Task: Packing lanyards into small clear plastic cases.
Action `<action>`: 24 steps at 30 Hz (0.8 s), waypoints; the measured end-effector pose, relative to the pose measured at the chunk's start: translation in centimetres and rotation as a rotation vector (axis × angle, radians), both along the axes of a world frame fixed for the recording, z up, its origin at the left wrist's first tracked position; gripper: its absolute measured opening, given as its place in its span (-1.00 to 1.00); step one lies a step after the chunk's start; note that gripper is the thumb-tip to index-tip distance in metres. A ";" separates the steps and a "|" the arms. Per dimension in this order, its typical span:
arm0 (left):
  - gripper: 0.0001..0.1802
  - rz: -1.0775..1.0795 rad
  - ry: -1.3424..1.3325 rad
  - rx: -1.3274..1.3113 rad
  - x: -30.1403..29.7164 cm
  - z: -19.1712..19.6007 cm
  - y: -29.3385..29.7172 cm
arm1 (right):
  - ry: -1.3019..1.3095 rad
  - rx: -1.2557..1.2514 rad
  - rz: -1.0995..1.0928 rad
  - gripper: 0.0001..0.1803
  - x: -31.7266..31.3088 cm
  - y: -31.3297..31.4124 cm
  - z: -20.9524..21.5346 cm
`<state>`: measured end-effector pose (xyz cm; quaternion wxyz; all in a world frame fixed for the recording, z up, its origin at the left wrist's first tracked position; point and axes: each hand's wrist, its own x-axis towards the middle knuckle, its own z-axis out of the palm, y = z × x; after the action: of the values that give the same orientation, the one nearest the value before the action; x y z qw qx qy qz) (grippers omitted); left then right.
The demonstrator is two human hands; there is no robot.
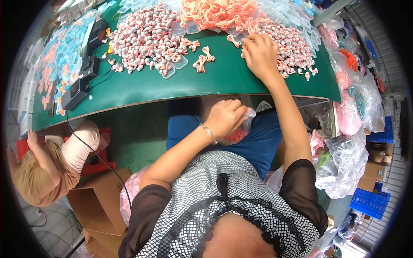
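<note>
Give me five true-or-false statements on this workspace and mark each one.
1. The left hand is over the lap, at a clear bag. True.
2. The right hand is under the table. False: the right hand is above the table.
3. Orange cords lie between piles of striped pieces. True.
4. The bracelet sits by the right hand. False: the bracelet sits by the left hand.
5. The table is green. True.

Seated work at a green table (146, 86). The right hand (261, 53), fingers curled down, lies beside the right pile of small striped pieces (292, 47); the left hand (223, 117), near, above the lap, grips a clear plastic item (249, 113). Far centre: orange cord bundles (219, 15).
</note>
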<state>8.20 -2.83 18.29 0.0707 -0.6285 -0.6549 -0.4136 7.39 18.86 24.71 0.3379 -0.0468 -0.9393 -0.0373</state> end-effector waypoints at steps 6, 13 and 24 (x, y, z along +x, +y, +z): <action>-0.81 -0.023 -0.034 -0.041 -0.2 0.1 -0.5 | -0.081 0.111 -0.161 -0.69 -1.6 0.2 -2.1; -0.80 0.493 0.024 0.053 -7.7 5.0 -3.6 | -0.186 -0.062 0.034 -0.70 1.1 -2.4 -0.3; -0.86 0.712 0.000 -0.120 -9.5 4.3 -1.8 | -0.600 -0.164 -0.022 -0.29 -2.3 -0.1 2.6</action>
<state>-1.28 -4.67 22.60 0.1732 -0.3642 -0.8559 -0.3239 5.12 18.81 27.33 0.0400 -0.0706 -0.9964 0.0227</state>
